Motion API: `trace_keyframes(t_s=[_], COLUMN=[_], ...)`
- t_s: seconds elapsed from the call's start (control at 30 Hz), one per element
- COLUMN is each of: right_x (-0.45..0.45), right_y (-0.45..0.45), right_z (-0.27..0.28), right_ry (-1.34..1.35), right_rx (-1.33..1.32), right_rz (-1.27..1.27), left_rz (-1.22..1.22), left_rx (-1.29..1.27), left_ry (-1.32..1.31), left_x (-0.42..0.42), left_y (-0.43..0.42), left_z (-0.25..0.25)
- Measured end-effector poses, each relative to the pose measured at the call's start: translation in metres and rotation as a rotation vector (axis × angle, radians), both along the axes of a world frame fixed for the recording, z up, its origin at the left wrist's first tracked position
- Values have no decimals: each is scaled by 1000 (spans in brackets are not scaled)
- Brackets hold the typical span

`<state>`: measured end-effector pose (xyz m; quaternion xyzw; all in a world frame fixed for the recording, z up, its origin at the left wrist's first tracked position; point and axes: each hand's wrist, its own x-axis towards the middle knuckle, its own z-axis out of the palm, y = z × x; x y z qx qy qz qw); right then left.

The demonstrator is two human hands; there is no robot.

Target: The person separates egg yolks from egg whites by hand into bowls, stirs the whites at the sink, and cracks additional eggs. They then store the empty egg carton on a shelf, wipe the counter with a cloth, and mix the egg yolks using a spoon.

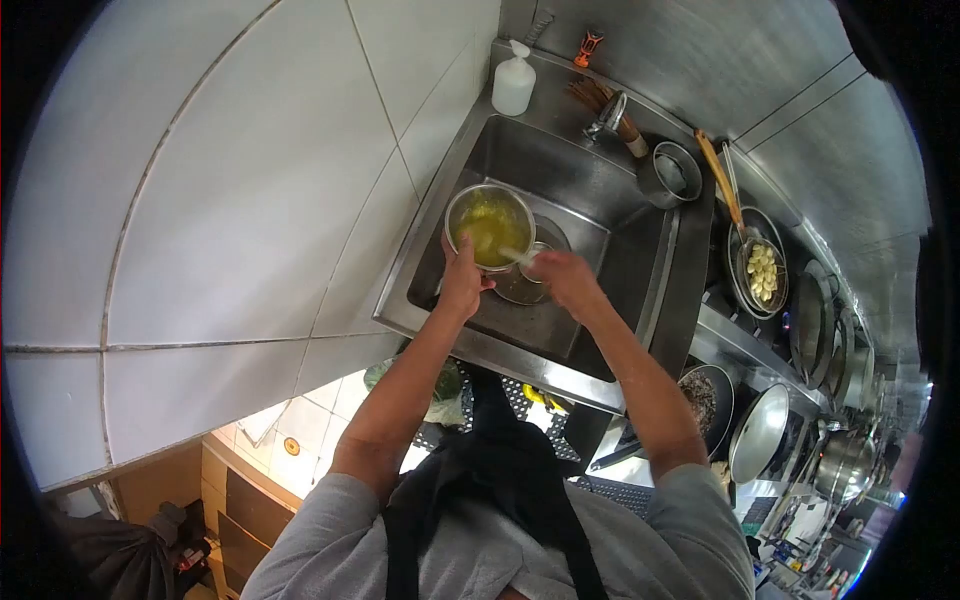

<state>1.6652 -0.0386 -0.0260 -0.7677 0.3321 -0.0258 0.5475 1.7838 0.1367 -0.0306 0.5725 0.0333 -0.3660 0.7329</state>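
1. Looks approx. mid-job: yellow liquid (pixel 490 236) in steel bowl (pixel 459 213), held over sink (pixel 570 165); amt. left to do unclear.
2. L hand (pixel 461 283) grasps bowl at approx. 7 o'clock; R hand (pixel 567 281) clenched round pale utensil (pixel 516 257), type blurred, at bowl's 4.
3. From sink ctr.: pump bottle (pixel 513 86) at 11, tap (pixel 607 118) at 1.
4. Rm.: white wall tiles (pixel 240 200) at 9; wood-handled strainer (pixel 725 192) w/ pale cloves (pixel 762 273) at 3.
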Motion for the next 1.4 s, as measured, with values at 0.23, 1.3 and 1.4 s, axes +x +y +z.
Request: trace_keyframes(t_s=[0.23,1.3,1.4], right_x=[-3,-17,-7], right_y=[-2,18,13], right_z=[18,-51,1], right_ry=[40,-218,-92], right_rx=[-218,-311,-81], right_rz=[-98,246,27], left_rz=[-71,-172,-81], left_rx=[-60,-81,-78], left_ry=[-10,76,104], left_x=[-5,23,23], left_y=[0,-5,-10], left_z=[-9,-42,-55])
